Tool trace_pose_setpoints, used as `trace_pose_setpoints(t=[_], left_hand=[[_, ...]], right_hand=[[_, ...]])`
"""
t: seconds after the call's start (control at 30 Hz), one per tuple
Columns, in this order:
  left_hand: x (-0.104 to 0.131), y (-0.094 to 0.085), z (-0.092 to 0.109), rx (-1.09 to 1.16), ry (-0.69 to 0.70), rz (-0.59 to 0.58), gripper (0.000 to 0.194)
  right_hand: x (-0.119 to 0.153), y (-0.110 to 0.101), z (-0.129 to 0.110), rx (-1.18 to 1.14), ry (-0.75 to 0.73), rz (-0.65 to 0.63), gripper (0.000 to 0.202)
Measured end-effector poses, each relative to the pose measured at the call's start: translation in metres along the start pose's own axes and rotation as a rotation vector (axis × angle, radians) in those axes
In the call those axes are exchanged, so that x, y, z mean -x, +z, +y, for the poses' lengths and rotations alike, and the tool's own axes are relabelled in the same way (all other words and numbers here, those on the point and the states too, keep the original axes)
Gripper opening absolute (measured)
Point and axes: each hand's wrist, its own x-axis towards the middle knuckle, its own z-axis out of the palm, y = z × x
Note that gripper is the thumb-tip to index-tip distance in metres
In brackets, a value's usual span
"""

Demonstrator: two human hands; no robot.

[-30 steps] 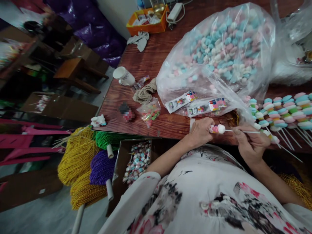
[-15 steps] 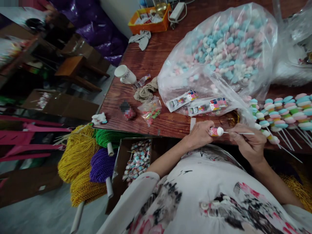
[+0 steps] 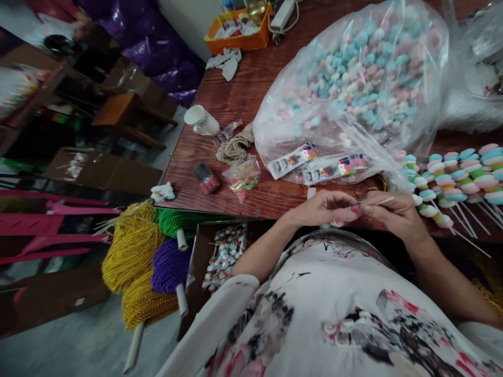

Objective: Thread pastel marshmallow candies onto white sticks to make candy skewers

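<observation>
My left hand is closed around a small printed wrapper, mostly hidden by the fingers. Right beside it, my right hand pinches at the wrapper's end and grips a thin white stick, whose tip juts out to the right. Both hands meet at the table's front edge, above my lap. What is inside the wrapper is covered now. To the right lie skewers of pink, blue, white and green marshmallows on white sticks.
A big clear bag of marshmallows fills the table's middle, with printed packets at its front. Leftward are a small candy bag, a cloth and a mug. Below stand a box of wrapped sweets and cord bundles.
My hands have come together; the right moved left along the stick to the wrapper. The white marshmallow that showed at the wrapper's mouth is now hidden by fingers.
</observation>
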Motion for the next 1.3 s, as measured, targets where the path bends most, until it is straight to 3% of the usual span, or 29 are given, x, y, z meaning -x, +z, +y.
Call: trace_pose_setpoints(t=[0.1,0.17,0.3,0.4,0.6,0.67,0.8,0.87,1.0,1.17,1.3], left_hand=[[-0.001,-0.004,0.012,0.182,-0.071,-0.026,0.045],[-0.005,0.0,0.012,0.258,-0.06,0.046,0.041],[-0.015,0.012,0.001,0.34,0.099,0.337,0.039],[-0.021,0.018,-0.01,0.337,0.196,0.509,0.04],[-0.022,0.019,-0.02,0.225,0.244,0.691,0.039],[-0.023,0.019,-0.022,0.103,0.308,0.731,0.036],[-0.025,0.022,-0.03,-0.019,0.358,0.73,0.036],[-0.025,0.023,-0.035,0.012,0.364,0.666,0.039],[-0.018,0.026,-0.039,0.093,0.313,0.485,0.044],[-0.011,0.032,-0.037,-0.031,0.309,0.515,0.05],[-0.016,0.03,-0.042,0.131,0.213,0.467,0.058]], right_hand=[[-0.02,-0.016,-0.012,-0.052,-0.034,-0.09,0.022],[-0.03,-0.018,-0.015,-0.03,-0.052,-0.088,0.022],[-0.036,-0.004,0.0,-0.04,-0.064,0.04,0.016],[-0.032,0.011,0.017,-0.067,-0.064,0.057,0.015],[-0.015,0.025,0.028,-0.015,0.019,0.329,0.047],[-0.009,0.032,0.028,-0.035,0.053,0.385,0.042],[-0.004,0.046,0.032,-0.057,0.084,0.524,0.008],[-0.004,0.047,0.033,-0.051,0.034,0.594,0.007],[-0.007,0.049,0.03,0.035,-0.048,0.603,0.004],[-0.009,0.065,0.033,0.078,-0.12,0.733,0.009],[-0.013,0.071,0.041,-0.001,-0.093,0.713,0.005]])
